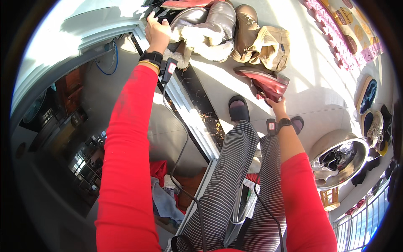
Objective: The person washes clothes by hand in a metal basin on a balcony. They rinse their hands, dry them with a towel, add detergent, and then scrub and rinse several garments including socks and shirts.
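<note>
My right hand [277, 105] grips a dark red shoe [270, 85] by one end, with its sole turned up and sideways above the tiled floor. My left hand [158, 33] is at the upper left with its fingers spread, beside a pair of grey boots with fleecy lining [222, 23]; whether it touches anything there I cannot tell. Right of those boots lies a pair of tan boots [248, 34] with folded-down shafts. A red shoe [185, 3] shows at the top edge, behind the grey boots.
A metal basin [360, 141] holding dark items stands at the right, near a wooden stool [330, 200]. More shoes [374, 129] line the right side. A pink-edged foam mat [333, 41] lies at the upper right. A white door track [189, 113] crosses the floor. Cables hang from both wrists.
</note>
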The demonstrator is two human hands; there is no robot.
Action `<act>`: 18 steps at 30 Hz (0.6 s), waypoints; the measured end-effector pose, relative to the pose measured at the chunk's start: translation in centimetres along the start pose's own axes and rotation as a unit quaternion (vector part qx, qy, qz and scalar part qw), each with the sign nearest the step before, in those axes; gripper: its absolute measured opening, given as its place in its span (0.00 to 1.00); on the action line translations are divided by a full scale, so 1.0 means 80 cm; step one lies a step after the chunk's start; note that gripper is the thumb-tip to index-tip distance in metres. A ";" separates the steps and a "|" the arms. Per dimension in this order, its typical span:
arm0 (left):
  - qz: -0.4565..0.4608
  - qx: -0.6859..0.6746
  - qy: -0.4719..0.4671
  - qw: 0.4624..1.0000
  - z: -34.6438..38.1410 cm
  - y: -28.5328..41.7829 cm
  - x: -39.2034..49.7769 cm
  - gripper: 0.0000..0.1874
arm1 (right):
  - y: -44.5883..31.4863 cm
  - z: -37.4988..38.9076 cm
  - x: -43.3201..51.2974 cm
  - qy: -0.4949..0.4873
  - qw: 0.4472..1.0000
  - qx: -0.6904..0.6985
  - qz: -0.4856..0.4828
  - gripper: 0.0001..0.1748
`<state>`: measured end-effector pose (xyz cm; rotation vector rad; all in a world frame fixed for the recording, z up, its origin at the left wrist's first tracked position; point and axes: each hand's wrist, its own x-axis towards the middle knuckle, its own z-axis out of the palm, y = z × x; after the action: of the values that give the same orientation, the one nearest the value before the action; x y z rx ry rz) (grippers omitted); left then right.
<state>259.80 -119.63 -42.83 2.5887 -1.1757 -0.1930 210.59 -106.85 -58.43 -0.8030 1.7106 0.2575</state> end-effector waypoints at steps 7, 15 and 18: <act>-0.256 -0.308 -0.210 0.892 0.105 -0.041 0.114 0.35 | -0.021 -0.002 -0.023 -0.036 0.993 0.113 0.005 0.23; -0.312 -0.294 -0.232 0.873 0.089 0.005 0.121 0.30 | -0.026 -0.141 -0.194 -0.119 0.967 0.225 -0.033 0.24; -0.170 -0.405 -0.172 0.882 0.028 0.061 0.081 0.27 | 0.007 -0.201 -0.292 -0.024 0.976 0.217 0.001 0.27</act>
<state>260.07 -128.03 -43.47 1.9918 -0.5171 -1.0155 200.05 -106.69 -32.08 -0.4670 1.6409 -0.0970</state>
